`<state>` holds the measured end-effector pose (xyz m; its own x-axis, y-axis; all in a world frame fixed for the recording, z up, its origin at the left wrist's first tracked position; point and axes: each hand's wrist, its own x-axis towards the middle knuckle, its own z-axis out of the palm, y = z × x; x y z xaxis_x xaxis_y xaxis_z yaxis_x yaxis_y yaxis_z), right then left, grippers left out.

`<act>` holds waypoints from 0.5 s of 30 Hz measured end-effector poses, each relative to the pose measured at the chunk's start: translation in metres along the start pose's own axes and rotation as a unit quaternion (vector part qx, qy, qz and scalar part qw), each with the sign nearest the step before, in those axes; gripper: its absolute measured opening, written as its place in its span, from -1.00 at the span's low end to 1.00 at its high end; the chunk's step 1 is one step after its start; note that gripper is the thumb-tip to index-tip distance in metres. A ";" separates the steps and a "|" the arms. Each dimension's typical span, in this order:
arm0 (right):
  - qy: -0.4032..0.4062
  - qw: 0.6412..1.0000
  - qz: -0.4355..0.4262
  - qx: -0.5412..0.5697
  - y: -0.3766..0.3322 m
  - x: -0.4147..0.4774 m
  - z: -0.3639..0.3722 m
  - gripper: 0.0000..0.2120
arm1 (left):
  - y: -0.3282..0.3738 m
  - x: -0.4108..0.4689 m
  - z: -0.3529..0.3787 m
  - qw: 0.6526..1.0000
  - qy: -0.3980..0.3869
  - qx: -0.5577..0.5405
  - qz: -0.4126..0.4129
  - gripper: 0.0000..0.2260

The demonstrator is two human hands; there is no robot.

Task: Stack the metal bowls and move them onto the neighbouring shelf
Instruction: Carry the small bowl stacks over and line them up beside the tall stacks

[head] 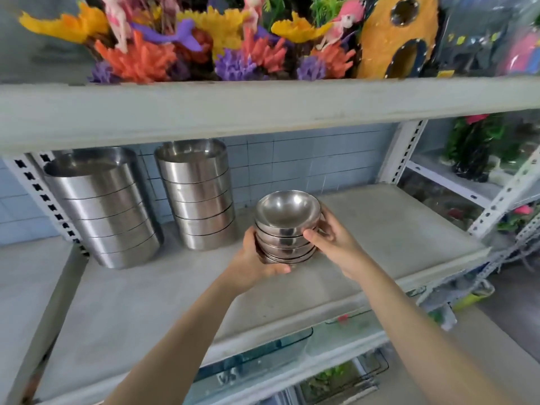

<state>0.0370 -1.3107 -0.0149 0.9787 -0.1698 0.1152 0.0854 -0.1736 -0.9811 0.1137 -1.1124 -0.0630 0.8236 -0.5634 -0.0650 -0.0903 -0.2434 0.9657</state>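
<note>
The stack of bowls (287, 226) I hold is silver-grey steel, the top bowl cloudy inside, with dark lines between the rims; the nearer stack of tins (102, 206) and the farther stack of tins (198, 197) are brushed silver, ringed by thin black seams; the shelf board (146, 287) is pale grey-white; the wall tiles (306, 162) are light blue with a dark grid; the upright (43, 197) is white with black slots; above sit orange coral (137, 59), purple coral (233, 64) and yellow coral (222, 24); a figure (347, 16) has pink hair; the house ornament (380, 39) is speckled orange-yellow, its doorway edged dark with pale dots.
</note>
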 end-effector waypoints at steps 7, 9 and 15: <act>-0.009 1.000 -0.009 0.010 0.027 0.016 -0.008 -0.25 | -0.005 0.010 0.005 0.999 0.002 0.025 0.034 0.06; -0.017 1.000 -0.019 0.003 0.029 0.019 -0.011 -0.25 | 0.001 0.012 0.007 0.998 0.014 0.045 0.040 -0.16; -0.067 0.997 -0.028 0.001 0.030 0.038 -0.032 -0.43 | 0.011 0.012 0.017 0.988 0.109 0.081 0.069 -0.26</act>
<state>0.0712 -1.3531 -0.0351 0.9885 -0.0293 0.1485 0.1411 -0.1777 -0.9739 0.1133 -1.1358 -0.0575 0.8969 -0.4207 0.1364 -0.2830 -0.3089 0.9080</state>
